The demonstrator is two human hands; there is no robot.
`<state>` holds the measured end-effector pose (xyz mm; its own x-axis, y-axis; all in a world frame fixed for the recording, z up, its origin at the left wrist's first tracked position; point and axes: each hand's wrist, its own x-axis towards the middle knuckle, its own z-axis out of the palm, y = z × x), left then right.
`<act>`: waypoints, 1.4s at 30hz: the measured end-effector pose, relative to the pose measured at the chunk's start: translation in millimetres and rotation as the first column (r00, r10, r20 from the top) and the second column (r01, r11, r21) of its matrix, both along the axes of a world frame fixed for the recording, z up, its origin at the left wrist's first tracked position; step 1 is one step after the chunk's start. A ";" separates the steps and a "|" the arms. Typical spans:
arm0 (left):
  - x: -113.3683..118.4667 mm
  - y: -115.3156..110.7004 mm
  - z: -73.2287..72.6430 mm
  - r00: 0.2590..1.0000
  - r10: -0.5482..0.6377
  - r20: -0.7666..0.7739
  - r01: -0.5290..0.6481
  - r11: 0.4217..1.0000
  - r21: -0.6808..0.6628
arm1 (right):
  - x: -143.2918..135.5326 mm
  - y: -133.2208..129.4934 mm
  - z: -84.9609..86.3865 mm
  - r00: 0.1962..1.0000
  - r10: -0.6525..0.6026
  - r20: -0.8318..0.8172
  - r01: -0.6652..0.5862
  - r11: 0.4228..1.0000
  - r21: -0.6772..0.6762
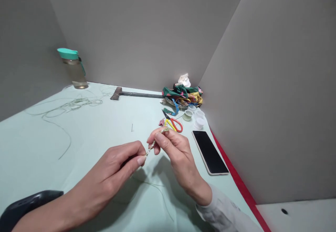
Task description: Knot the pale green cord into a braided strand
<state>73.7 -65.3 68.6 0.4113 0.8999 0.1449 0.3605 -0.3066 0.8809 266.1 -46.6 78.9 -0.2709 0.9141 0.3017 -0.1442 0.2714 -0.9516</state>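
Between my two hands runs a thin braided cord (149, 149) in green and white. My left hand (119, 169) pinches its lower end between thumb and forefinger. Higher up and to the right, my right hand (173, 148) grips the same cord, and a short piece of it sticks out above the fingers. Loose green threads (157, 185) hang or lie below the hands on the pale cloth. Just beyond my right hand lie scissors (176, 124) with red and yellow handles. A small thin pin or needle (132, 127) is on the cloth further off.
A tangle of green thread (76, 104) spreads at the left, near a water bottle (75, 71) with a teal lid. A hammer (118, 93), bunched patterned fabric (183, 95) and small plastic cups (198, 122) are at the back. A phone (210, 153) lies at the right. Grey partitions surround the table.
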 end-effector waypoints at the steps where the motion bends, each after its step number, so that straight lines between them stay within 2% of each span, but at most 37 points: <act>1: -0.8 -3.5 1.7 1.000 0.008 0.000 -0.008 1.000 0.024 | -1.3 -1.4 2.8 1.000 0.004 -0.011 -0.004 1.000 0.012; 4: -3.4 -14.3 8.4 0.999 0.040 0.020 -0.041 0.996 0.075 | -5.0 -2.1 10.4 0.997 0.051 -0.064 -0.048 0.998 0.040; 9: -5.8 -24.7 30.2 0.982 0.157 0.109 -0.152 0.987 -0.050 | -8.5 9.6 22.9 0.958 0.230 -0.171 -0.224 0.973 0.054; 12: -5.7 -20.4 42.6 0.967 0.189 0.169 -0.178 0.981 -0.081 | -9.6 20.0 33.3 0.922 0.325 -0.212 -0.315 0.946 0.079; 16: -6.9 -8.8 50.4 0.939 0.221 0.265 -0.199 0.974 -0.109 | -12.2 30.8 46.1 0.892 0.372 -0.258 -0.353 0.928 0.116; 21: -10.9 6.1 46.9 0.927 0.209 0.311 -0.145 0.965 -0.217 | -14.7 40.7 50.7 0.835 0.415 -0.362 -0.417 0.906 0.076; 26: -12.9 20.9 37.4 0.916 0.186 0.355 -0.102 0.965 -0.242 | -11.0 56.3 48.7 0.823 0.427 -0.374 -0.442 0.896 0.050; 31: -12.3 25.8 31.7 0.884 0.278 0.375 -0.115 0.908 -0.403 | -7.9 62.4 44.0 0.831 0.412 -0.373 -0.433 0.901 0.030; 34: -11.6 25.9 29.0 0.869 0.311 0.385 -0.123 0.890 -0.440 | -6.3 60.4 42.2 0.842 0.397 -0.366 -0.425 0.905 0.005; 38: -10.9 25.7 27.9 0.856 0.379 0.351 -0.211 0.877 -0.433 | -2.6 56.8 46.6 0.890 0.364 -0.275 -0.391 0.919 -0.051; 42: -11.0 26.3 27.0 0.858 0.393 0.331 -0.247 0.880 -0.405 | -1.6 54.5 52.9 0.915 0.371 -0.162 -0.385 0.920 -0.070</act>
<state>62.7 -39.0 95.6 0.0649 0.9924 -0.1048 -0.0120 0.1058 0.9943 264.4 7.9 131.8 -0.5626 0.7789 0.2772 -0.3540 0.0761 -0.9321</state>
